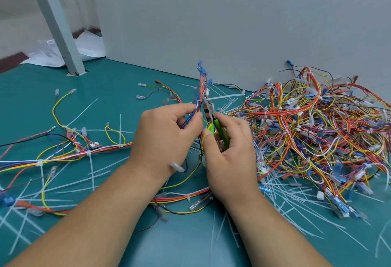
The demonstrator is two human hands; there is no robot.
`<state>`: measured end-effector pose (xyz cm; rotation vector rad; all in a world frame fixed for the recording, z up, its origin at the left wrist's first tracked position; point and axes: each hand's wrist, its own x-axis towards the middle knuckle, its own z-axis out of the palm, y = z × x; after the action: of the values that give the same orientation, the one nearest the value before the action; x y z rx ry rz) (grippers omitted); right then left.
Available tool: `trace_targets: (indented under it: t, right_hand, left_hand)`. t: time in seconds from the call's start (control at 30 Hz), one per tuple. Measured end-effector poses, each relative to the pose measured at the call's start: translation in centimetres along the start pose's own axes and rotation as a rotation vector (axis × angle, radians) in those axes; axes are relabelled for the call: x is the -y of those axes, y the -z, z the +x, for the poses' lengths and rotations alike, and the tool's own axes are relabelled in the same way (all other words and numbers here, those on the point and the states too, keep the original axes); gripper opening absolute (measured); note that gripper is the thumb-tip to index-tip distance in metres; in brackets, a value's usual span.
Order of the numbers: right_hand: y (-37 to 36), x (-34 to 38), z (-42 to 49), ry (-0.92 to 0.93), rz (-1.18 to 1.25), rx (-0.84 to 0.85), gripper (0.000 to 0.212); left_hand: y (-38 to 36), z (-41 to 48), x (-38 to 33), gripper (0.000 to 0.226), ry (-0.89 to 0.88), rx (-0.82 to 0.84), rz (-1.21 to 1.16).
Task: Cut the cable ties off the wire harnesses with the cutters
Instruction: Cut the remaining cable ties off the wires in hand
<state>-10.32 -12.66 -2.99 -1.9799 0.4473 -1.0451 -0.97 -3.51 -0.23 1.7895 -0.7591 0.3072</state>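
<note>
A wire harness (200, 82) is held upright above the teal surface (127, 80), its wires pinched in the curled fingers (186, 109) of the left hand (167, 137). Just right of the harness, green-handled cutters (208, 109) are gripped by the right hand (230, 156), with the jaws set at a white cable tie (224, 97) that is wrapped around the harness. Farther right of the harness, a tangled pile (317, 131) is heaped.

The left forearm (88, 214) and right forearm (281, 230) are bare and converge, bringing the hands close together. The left hand (167, 137) shows its back, fingers curled, thumb and fingertips pinching the wires (195, 111) at its upper right. The right hand (230, 154), just right of it and slightly lower, wraps its fingers round the cutters (209, 112), thumb on the near handle. The jaws point up beside the left fingertips.
</note>
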Motion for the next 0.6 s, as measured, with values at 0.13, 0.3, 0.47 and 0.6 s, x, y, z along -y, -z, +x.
trace_targets:
  t: [0.13,0.3,0.47,0.6]
  right_hand:
    - [0.14,-0.09,-0.02,0.017,-0.020,-0.018,0.041]
    - [0.07,0.06,0.01,0.000,-0.018,-0.028,0.048]
    - [0.18,0.16,0.08,-0.017,-0.040,-0.016,0.043]
    - [0.44,0.33,0.17,0.023,-0.095,0.005,0.045]
  left_hand:
    - [0.53,0.12,-0.35,0.018,-0.147,0.019,0.152]
    - [1.03,0.52,-0.26,0.028,-0.209,0.126,0.221]
    - [1.08,0.29,-0.22,0.022,-0.208,0.135,0.176]
    - [0.99,0.24,-0.16,0.023,-0.195,0.118,0.098]
